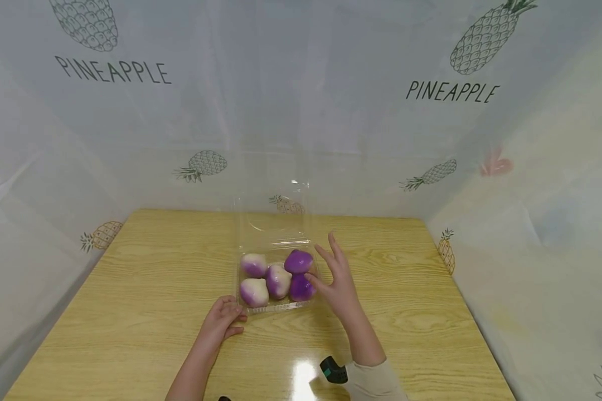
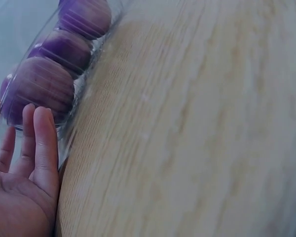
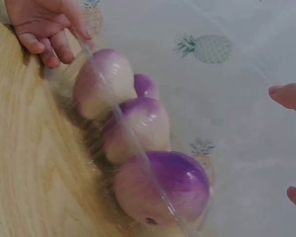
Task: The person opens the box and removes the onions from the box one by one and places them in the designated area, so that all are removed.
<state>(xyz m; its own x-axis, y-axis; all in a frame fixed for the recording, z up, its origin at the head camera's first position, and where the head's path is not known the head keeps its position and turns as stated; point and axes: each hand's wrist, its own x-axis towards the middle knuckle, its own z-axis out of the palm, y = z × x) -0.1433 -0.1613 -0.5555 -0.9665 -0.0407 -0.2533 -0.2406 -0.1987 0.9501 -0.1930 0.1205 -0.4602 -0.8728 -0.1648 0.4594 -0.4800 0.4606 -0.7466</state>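
Note:
Several purple-and-white turnips [image 1: 278, 281] lie together in a clear plastic box [image 1: 281, 307] whose transparent lid [image 1: 276, 223] stands raised at the back. The ones on the right show deep purple. At the box's front left corner, my left hand [image 1: 221, 320] touches the outer wall with loosely extended fingers [image 2: 45, 143]. My right hand [image 1: 338, 287] hovers at the box's right edge, fingers spread, with the thumb over a purple turnip [image 1: 301, 288]. In the right wrist view, right-hand fingertips [image 3: 291, 98] appear apart from the turnips, with nothing between them.
The box rests on a wooden table [image 1: 406, 289]. White sheeting [image 1: 301, 111] printed with pineapples hangs behind the table and along both sides. A black device [image 1: 333, 370] sits by the right sleeve.

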